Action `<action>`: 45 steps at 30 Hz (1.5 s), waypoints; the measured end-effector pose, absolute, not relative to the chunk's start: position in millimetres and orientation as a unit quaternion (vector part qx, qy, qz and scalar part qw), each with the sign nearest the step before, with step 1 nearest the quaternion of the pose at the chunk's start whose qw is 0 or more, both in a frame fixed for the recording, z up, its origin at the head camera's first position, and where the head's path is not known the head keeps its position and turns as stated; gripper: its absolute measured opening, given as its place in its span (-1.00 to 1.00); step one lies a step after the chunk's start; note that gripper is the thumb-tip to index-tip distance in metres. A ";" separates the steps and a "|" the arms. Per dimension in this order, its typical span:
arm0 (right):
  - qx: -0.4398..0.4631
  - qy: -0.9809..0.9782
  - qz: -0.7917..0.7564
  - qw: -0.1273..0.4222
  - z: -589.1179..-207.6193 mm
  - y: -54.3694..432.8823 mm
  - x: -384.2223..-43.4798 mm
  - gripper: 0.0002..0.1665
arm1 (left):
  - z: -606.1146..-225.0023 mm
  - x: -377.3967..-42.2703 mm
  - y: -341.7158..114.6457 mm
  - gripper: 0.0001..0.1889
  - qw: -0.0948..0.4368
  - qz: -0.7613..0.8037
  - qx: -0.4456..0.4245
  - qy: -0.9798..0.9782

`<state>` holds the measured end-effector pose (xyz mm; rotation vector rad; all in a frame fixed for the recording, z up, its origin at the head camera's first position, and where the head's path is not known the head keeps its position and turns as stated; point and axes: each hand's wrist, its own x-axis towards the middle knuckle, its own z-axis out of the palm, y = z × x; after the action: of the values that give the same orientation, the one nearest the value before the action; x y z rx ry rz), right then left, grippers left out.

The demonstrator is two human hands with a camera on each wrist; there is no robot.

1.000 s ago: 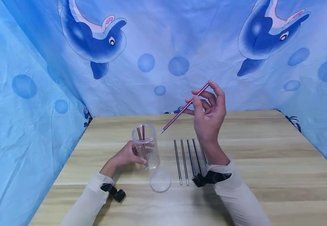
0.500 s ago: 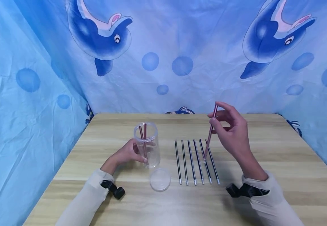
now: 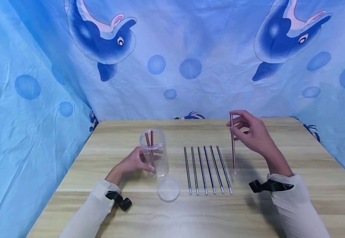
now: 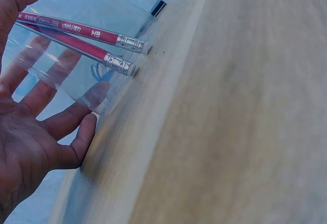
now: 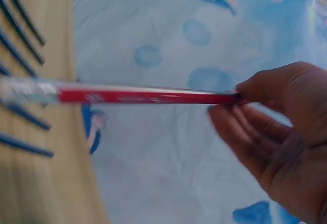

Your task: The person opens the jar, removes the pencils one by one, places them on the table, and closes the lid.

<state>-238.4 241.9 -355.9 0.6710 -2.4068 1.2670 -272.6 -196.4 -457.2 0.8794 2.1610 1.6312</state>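
My left hand [image 3: 133, 161] is wrapped round a clear plastic jar [image 3: 162, 163] standing on the table. Two red pencils [image 4: 97, 32] with metal-banded erasers lean inside it, eraser ends down; one reads HB. Over on the right, my right hand [image 3: 252, 135] pinches another red pencil [image 3: 233, 148] near its upper end. That pencil hangs almost upright, eraser end [image 5: 30, 92] downward, just right of a row of dark pencils [image 3: 209, 168]. Several of these lie side by side, their eraser ends toward me.
A round clear lid [image 3: 168, 189] lies flat in front of the jar, left of the dark pencils. Behind the wooden table [image 3: 279, 148] hangs a blue curtain [image 3: 220, 43] with dolphins, which also runs along both sides.
My right hand has moved right and down with the red pencil, from near the jar across the dark row. The pencil has swung from slanted to nearly upright. My left hand stays on the jar.
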 end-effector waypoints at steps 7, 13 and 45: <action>0.187 -0.895 0.405 0.015 -381.1 252.7 -258.1 -0.46 | -458.3 -270.2 -198.0 -0.26 0.146 0.571 0.302 0.749; 0.158 -0.889 0.427 -0.053 -396.4 258.3 -264.4 -0.42 | -455.6 -267.7 -197.6 -0.25 0.147 0.571 0.299 0.750; 0.089 -0.893 0.423 -0.123 -449.3 251.1 -281.7 -0.44 | -457.5 -271.4 -196.5 -0.29 0.145 0.567 0.307 0.750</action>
<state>-281.7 251.1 -449.3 0.3053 -3.0504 1.4451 -271.4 -196.5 -457.5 0.8850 2.1607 1.6341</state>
